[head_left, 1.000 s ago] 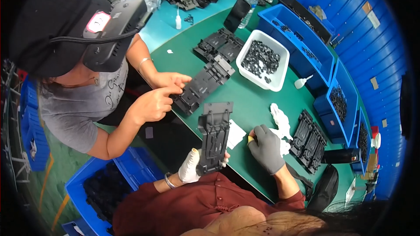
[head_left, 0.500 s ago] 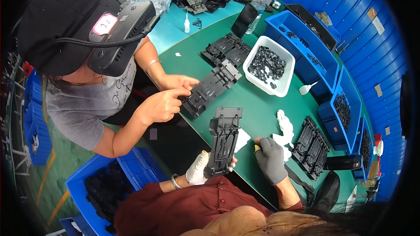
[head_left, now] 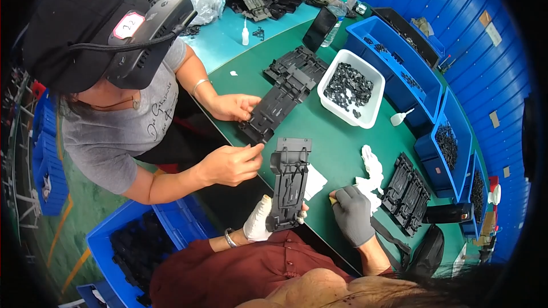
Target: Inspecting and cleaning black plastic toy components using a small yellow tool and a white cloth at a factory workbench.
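In my white-gloved left hand (head_left: 260, 221) I grip a long black plastic tray-like part (head_left: 290, 185) by its lower end, held up tilted over the table's near edge. Molded ribs and clips show on its face. My right hand (head_left: 353, 215), in a grey glove, rests on the green table with its fingers curled in. A bit of yellow shows at its fingertips; what they hold, if anything, is hidden. Beside that hand lies a crumpled white cloth (head_left: 371, 171). A small white sheet (head_left: 315, 182) lies partly behind the part in my left hand.
A co-worker at the left handles a similar black part (head_left: 279, 105). More black parts (head_left: 406, 194) lie at the right. A white tub (head_left: 374, 107) of small black pieces, blue bins (head_left: 425, 108) and a dropper bottle (head_left: 398, 118) stand farther back. Another blue bin (head_left: 188, 217) sits lower left.
The part in my left hand has shifted slightly left. One of the co-worker's hands has moved down to the near end of their part. My right hand has barely moved.
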A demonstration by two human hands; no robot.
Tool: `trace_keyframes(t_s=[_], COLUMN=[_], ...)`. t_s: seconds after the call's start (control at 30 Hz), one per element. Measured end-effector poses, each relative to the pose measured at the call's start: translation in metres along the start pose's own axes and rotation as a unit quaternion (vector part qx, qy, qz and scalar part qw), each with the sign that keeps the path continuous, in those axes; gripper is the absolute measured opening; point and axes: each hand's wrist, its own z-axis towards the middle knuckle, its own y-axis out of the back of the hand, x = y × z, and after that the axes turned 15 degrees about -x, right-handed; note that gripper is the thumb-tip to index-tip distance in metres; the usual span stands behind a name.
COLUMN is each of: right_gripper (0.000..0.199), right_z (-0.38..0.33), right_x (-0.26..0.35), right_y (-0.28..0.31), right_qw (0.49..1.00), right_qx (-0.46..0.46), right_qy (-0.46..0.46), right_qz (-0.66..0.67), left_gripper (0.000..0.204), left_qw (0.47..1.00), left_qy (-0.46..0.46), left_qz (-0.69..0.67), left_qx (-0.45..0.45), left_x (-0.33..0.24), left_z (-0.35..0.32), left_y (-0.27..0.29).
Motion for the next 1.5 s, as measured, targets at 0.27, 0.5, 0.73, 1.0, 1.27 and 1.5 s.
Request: trace_keyframes(t_s=[0.27, 0.5, 0.73, 1.0, 1.27, 1.5], right_gripper=[0.018, 0.02, 0.018, 0.021, 0.02, 0.022], right_z=[-0.003, -0.007, -0.011, -0.013, -0.015, -0.016], right_x=[-0.005, -0.007, -0.006, -0.007, -0.007, -0.006], right_y=[-0.002, -0.007, -0.013, -0.015, -0.014, -0.014], right_qw=[1.0, 1.0, 0.998, 0.997, 0.995, 0.995], right_qx=[-0.004, -0.003, -0.036, -0.034, -0.036, -0.044], right_qy=[-0.015, 0.005, 0.036, 0.045, 0.068, 0.069], right_qz=[0.008, -0.011, -0.033, -0.046, -0.057, -0.061], left_gripper=[0.104, 0.096, 0.093, 0.092, 0.094, 0.103], left_qw=[1.0, 0.999, 0.999, 0.999, 0.999, 0.999], left_qy=[-0.002, -0.035, -0.04, -0.021, -0.036, -0.035], left_qz=[0.003, 0.015, 0.006, -0.026, -0.006, 0.02], left_qx=[-0.008, -0.01, -0.014, -0.014, -0.021, -0.021], left_x=[0.001, 0.005, 0.015, 0.021, 0.021, 0.017], left_z=[-0.002, -0.003, -0.004, -0.001, -0.004, -0.006], left_y=[-0.002, -0.007, -0.012, -0.014, -0.018, -0.022])
